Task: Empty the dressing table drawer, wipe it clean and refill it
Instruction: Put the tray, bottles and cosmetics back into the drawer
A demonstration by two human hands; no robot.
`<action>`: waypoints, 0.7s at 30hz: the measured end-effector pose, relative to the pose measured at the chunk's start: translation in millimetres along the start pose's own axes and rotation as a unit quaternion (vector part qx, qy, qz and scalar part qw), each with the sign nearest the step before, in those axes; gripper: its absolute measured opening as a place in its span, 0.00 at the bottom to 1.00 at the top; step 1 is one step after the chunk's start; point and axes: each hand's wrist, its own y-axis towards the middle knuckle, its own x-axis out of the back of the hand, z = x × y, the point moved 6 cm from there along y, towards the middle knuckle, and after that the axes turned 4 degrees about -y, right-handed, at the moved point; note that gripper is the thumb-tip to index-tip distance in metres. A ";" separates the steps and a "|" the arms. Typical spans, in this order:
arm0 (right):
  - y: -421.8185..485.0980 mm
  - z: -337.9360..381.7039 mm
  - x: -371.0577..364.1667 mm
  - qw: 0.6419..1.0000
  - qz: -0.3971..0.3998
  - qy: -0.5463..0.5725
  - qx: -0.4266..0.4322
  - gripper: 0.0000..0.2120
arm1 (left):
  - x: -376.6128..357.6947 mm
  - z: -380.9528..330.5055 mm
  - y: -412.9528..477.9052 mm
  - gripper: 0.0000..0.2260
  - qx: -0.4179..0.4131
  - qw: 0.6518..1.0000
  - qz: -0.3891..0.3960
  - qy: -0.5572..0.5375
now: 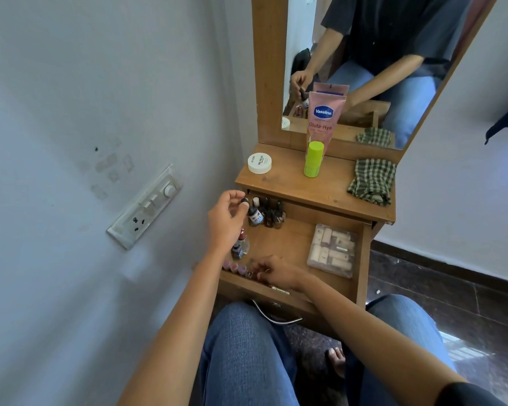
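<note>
Emptying is only partly done: the open drawer (361,253) is still holding nail polish bottles (272,213), lipsticks (233,266) and a clear plastic case (332,250), while 3 items and the checked cloth (371,181) are sitting on the tabletop (291,189). The left hand (225,218) is pinching a small dropper bottle (254,213) by its cap; the right hand (276,271) is curling over lipsticks at the drawer front, grip unclear. Wiping and refilling are remaining.

1 jar (259,163), 1 tube (323,120), 1 cloth (371,180)

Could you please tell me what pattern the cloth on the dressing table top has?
The cloth is green-and-cream checked, seen in the head view.
</note>
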 end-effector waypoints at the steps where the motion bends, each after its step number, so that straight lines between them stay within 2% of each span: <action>1: 0.1 -0.4 -0.1 1.000 0.002 0.002 0.002 0.11 | -0.7 -0.7 -0.7 0.08 0.000 1.000 -0.001 0.004; 3: 0.1 -4.6 3.0 1.000 -0.010 0.006 -0.002 0.12 | -2.8 -3.2 -2.2 0.09 -0.001 1.000 0.004 0.002; 5: -2.1 -11.6 16.0 0.996 -0.074 0.042 -0.029 0.14 | -7.0 -2.9 -0.7 0.08 0.003 1.000 0.016 -0.007; 7: -9.1 -20.0 34.8 0.973 -0.163 0.154 -0.059 0.16 | -12.4 -4.0 1.7 0.08 0.008 0.999 0.034 -0.023; 9: -16.5 -23.1 54.7 0.942 -0.241 0.231 -0.036 0.17 | -20.0 -6.1 2.1 0.09 0.014 0.998 0.052 -0.035; 13: -24.4 -16.2 75.4 0.925 -0.272 0.261 0.047 0.19 | -42.1 -13.8 -3.3 0.07 0.011 0.995 0.098 -0.034; 17: -30.5 -27.4 82.6 0.911 -0.326 0.251 0.024 0.13 | -65.9 -16.0 -10.0 0.08 -0.006 0.989 0.146 -0.017; 21: -33.1 -44.3 86.1 0.899 -0.348 0.267 -0.001 0.12 | -83.7 -11.8 -15.5 0.11 0.009 0.986 0.167 -0.003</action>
